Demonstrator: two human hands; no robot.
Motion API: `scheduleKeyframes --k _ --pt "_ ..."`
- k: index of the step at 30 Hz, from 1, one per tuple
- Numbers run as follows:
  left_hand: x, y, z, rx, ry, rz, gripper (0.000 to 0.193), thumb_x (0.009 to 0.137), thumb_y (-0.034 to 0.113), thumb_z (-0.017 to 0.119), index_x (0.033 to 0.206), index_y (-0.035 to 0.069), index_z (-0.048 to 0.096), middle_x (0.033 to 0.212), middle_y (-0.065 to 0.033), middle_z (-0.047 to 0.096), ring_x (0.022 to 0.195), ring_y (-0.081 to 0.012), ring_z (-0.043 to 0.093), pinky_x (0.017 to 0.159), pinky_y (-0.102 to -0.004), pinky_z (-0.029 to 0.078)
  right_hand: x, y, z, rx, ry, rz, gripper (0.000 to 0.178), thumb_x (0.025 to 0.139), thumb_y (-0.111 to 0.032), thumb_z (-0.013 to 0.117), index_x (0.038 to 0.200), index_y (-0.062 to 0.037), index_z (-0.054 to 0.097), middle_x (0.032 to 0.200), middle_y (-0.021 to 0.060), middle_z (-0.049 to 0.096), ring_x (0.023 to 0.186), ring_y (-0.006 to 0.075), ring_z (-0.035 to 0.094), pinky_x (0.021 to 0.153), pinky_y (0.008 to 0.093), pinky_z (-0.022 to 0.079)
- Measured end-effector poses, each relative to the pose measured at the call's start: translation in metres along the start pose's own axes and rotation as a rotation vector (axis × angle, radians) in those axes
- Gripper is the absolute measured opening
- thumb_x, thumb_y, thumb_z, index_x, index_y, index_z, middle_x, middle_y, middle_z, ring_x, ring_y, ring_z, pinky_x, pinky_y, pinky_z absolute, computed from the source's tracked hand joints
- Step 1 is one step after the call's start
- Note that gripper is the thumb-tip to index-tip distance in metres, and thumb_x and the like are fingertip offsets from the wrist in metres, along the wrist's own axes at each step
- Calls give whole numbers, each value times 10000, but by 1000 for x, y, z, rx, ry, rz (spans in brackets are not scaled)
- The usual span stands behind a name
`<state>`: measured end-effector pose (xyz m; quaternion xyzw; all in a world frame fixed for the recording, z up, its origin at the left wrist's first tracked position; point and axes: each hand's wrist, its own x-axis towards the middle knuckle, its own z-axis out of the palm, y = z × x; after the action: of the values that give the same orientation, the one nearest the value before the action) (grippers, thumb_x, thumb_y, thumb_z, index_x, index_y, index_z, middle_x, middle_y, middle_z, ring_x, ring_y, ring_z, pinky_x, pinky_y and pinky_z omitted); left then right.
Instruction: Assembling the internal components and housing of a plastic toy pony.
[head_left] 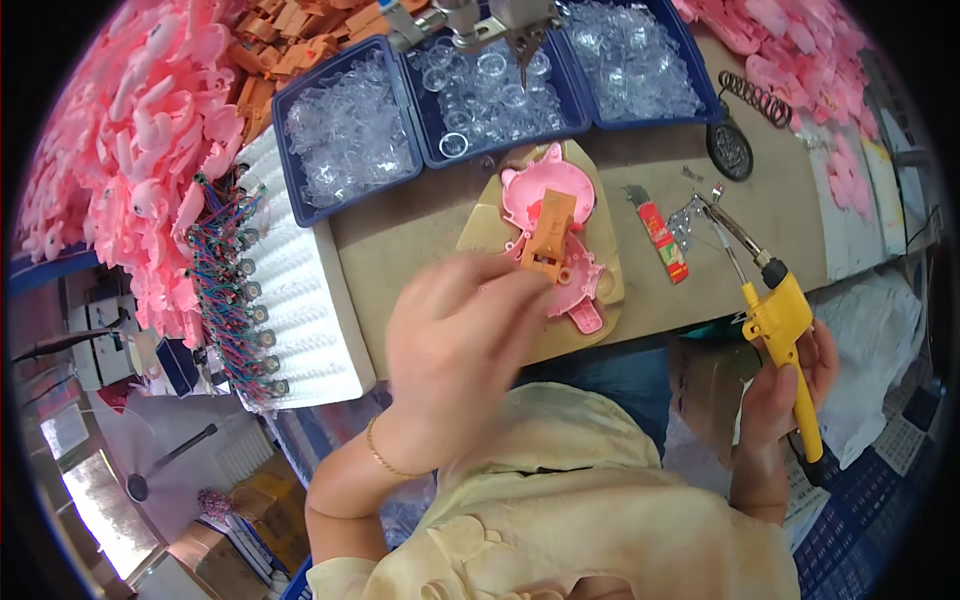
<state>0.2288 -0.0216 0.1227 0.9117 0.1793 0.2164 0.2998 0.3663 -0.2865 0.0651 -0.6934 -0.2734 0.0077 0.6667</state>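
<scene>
My right hand (792, 385) is wrapped round the handle of a yellow soldering gun (780, 318), whose metal tip points up and away over the table. A pink plastic toy shell (548, 190) lies open on a tan board (487, 222), with an orange plastic part (553, 225) resting in it. Over the shell's near left side hovers my left hand (450, 335), somewhat blurred. Its fingers are drawn together beside the orange part's near end; anything between their tips is hidden.
Three blue bins (432, 158) of clear plastic pieces line the back, under a metal machine head (480, 25). Left stands white foam (310, 300) with wired round parts (250, 265). Pink shells (130, 150) are heaped on both sides. A red-green packet (662, 243) lies near the soldering gun's tip.
</scene>
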Motion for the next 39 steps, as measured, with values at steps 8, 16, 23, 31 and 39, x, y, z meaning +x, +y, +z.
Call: scheduleKeyframes --k 8,16,23,31,39 --pt "23 -19 8 -181 -222 -202 113 772 43 647 867 -9 613 1081 -154 537 924 -283 581 750 -334 494 -6 -4 -3 -40 18 42 533 856 -285 556 1276 -10 378 1196 167 511 1066 258 542 785 350 508" --pt "-15 -22 13 -333 -18 -405 122 788 28 641 909 37 633 824 -91 602 693 -211 578 630 -296 472 4 -14 20 -38 -120 170 676 851 -418 586 1329 -20 321 1238 160 487 1105 257 517 798 357 503" --pt "-18 -23 23 -240 -66 -348 75 767 94 667 819 47 641 742 -72 552 666 -214 523 629 -314 415 5 -27 23 191 -345 330 722 820 -338 681 1357 -74 277 1244 138 478 1113 242 517 937 386 433" --pt "-17 -22 22 -172 -78 -242 60 735 93 663 762 51 632 769 -59 536 715 -231 497 669 -333 388 14 -15 26 221 -686 -63 679 812 -200 699 1342 -80 291 1222 290 488 1030 319 577 837 392 485" --pt "-16 -24 21 -148 -109 -221 59 723 88 653 748 42 626 768 -60 529 732 -238 498 688 -345 383 18 -19 47 308 -721 15 566 791 -98 662 1253 85 390 1184 257 527 979 237 583 815 267 443"
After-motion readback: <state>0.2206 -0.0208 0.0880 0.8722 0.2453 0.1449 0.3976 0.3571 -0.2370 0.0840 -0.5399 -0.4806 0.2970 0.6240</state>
